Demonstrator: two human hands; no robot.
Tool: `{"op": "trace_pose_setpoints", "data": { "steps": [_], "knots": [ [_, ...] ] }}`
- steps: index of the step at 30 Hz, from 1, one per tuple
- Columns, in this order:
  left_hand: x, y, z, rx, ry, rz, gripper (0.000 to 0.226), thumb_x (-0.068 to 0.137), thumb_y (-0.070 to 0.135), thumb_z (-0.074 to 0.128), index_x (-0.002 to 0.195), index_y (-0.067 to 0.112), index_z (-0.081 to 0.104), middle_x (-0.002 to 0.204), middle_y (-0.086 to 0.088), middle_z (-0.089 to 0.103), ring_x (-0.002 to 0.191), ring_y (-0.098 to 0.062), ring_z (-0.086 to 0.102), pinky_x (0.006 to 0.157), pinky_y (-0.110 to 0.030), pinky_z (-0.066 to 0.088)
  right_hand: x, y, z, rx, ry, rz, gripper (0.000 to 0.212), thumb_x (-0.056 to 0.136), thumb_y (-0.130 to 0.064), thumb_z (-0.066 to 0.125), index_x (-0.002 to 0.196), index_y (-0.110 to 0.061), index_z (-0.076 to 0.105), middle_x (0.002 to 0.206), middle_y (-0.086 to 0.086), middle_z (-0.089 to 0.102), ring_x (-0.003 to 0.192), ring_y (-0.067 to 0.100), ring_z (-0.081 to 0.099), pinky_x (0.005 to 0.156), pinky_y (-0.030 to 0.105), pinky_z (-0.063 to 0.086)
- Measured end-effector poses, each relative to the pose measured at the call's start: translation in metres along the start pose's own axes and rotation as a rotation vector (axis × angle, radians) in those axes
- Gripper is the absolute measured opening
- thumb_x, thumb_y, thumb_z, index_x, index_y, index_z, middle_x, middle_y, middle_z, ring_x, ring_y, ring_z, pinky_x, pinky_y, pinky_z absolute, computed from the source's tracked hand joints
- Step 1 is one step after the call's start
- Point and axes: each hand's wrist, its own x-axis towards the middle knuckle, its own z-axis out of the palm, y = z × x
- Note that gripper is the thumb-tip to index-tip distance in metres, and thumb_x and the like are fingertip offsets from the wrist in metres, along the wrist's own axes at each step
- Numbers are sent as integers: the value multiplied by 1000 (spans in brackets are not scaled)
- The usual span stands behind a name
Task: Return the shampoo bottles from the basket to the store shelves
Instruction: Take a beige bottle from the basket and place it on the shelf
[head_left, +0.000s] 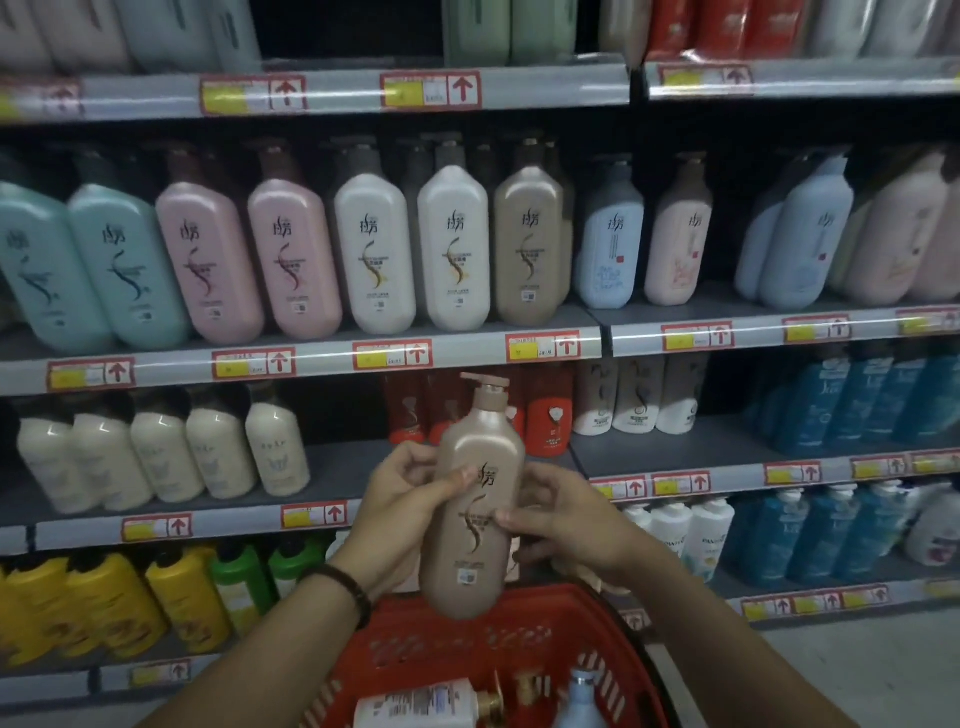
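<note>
Shelves (311, 358) fill the wall, rows of pump bottles in teal, pink, white and tan. Down low sits the red basket (415, 649), with a white bottle (415, 704) lying on its side and a pale blue bottle (579, 701) just beside it. Above the basket, up in the air, there's the tan shampoo bottle (470, 519), near upright, label facing us. Both hands are wrapped round it: the left hand (400, 499) grips one side, the right hand (561, 514) the other, thumbs on the front. A dark bracelet (345, 584) circles the left wrist.
</note>
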Motion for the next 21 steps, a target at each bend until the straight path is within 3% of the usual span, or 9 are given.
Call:
{"op": "trace_pose_setpoints", "data": {
  "steps": [2, 6, 9, 14, 16, 18, 21],
  "knots": [
    [11, 25, 18, -9, -37, 66, 47, 71, 19, 89, 107, 3, 63, 103, -21, 81, 94, -30, 79, 81, -40, 64, 0, -28, -16, -22, 52, -89, 46, 90, -11, 88, 132, -11, 68, 125, 17, 77, 115, 36, 77, 97, 56, 64],
    [40, 73, 57, 64, -130, 176, 57, 72, 31, 94, 119, 15, 66, 116, -11, 81, 112, -30, 78, 94, -51, 61, 0, -86, -55, -41, 134, -253, 44, 94, 6, 77, 135, -6, 65, 126, 16, 78, 119, 32, 76, 90, 42, 67],
    [67, 101, 81, 275, -178, 269, 63, 71, 40, 100, 124, 33, 66, 128, 4, 77, 119, -19, 74, 97, -45, 63, 2, -129, -90, -193, 212, -346, 39, 97, 4, 74, 132, -13, 69, 121, 5, 82, 114, 23, 78, 86, 38, 67],
    [95, 126, 110, 438, -228, 279, 73, 80, 32, 95, 141, 37, 54, 136, 21, 62, 113, -4, 71, 91, -39, 66, 22, -179, -146, -361, 333, -476, 36, 98, 1, 74, 129, -18, 71, 116, -1, 83, 111, 16, 79, 89, 37, 67],
    [104, 128, 119, 500, -262, 306, 78, 80, 32, 95, 144, 39, 51, 139, 23, 59, 117, 1, 66, 96, -40, 65, 36, -190, -163, -401, 358, -514, 36, 99, 1, 74, 129, -17, 71, 116, 0, 82, 112, 16, 78, 89, 37, 67],
    [116, 126, 129, 525, -282, 313, 83, 79, 34, 95, 147, 41, 49, 144, 24, 56, 129, -4, 62, 101, -41, 62, 53, -195, -179, -420, 380, -536, 36, 99, 2, 73, 130, -15, 71, 116, 0, 82, 112, 15, 78, 89, 36, 67],
    [129, 119, 147, 475, -315, 281, 85, 81, 31, 94, 148, 44, 42, 134, 34, 53, 127, -10, 65, 96, -38, 64, 81, -197, -196, -391, 368, -503, 35, 101, 0, 71, 133, -13, 69, 118, 2, 82, 114, 18, 78, 85, 39, 68]
  ]
}}
